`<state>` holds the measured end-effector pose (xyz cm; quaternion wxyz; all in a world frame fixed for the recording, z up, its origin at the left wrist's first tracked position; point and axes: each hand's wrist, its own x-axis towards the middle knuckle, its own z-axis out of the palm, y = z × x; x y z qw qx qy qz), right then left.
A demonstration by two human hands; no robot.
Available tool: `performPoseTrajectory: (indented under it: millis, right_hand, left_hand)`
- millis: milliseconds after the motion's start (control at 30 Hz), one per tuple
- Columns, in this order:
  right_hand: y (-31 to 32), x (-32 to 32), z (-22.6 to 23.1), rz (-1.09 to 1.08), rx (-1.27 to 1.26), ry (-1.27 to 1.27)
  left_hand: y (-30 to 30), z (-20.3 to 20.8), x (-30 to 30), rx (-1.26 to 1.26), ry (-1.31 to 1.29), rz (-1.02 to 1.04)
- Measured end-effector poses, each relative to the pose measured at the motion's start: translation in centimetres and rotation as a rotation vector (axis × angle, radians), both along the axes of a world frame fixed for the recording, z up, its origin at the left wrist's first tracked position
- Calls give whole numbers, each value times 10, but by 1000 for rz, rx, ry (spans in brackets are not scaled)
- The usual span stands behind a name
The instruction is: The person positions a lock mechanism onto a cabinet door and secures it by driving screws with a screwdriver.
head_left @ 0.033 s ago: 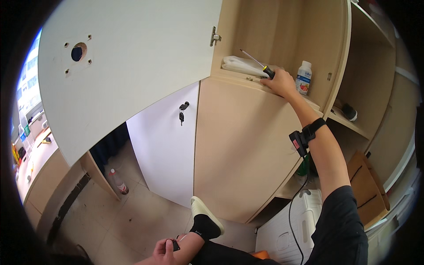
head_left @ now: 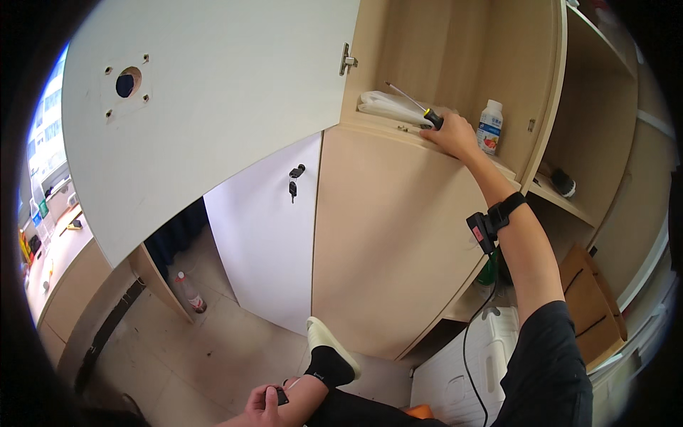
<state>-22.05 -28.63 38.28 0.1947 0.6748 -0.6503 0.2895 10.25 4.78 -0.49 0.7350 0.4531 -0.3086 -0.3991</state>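
Observation:
My right hand [head_left: 455,136] rests at the front edge of the upper cabinet shelf, closed around the black and yellow handle of a screwdriver [head_left: 433,118]. Its shaft slants up and left, over a folded white plastic bag [head_left: 390,105]. Small metal pieces [head_left: 403,129] lie on the shelf edge beside my fingers. Low in the view, my left hand [head_left: 263,407] pinches a small black part [head_left: 282,396] by my lower leg. The white cabinet door [head_left: 213,85] stands open, with a round hole [head_left: 128,82] and several small holes around it.
A white bottle [head_left: 489,127] stands right of my right hand. Below, another white door [head_left: 263,235] carries a lock with keys [head_left: 293,186]. A plastic bottle [head_left: 191,293] is on the floor; a white box [head_left: 469,363] and a brown paper bag [head_left: 590,306] are at right.

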Motion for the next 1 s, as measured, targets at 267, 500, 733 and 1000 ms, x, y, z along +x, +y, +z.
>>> performPoseTrajectory:
  millis: [267,500,733,1000]
  right_hand:
    - [-6,-4,-2,-28,-111,21]
    - [13,8,-46,324,-649,-196]
    - [181,124,-224,1118,130,-980]
    - [259,202,-353,1081,877,-1448]
  left_hand:
    - [1,28,-1,56,75,-67]
    - [-6,1,-3,104,153,188]
    - [3,23,5,-92,187,111]
    - [-9,14,-11,-84,201,203]
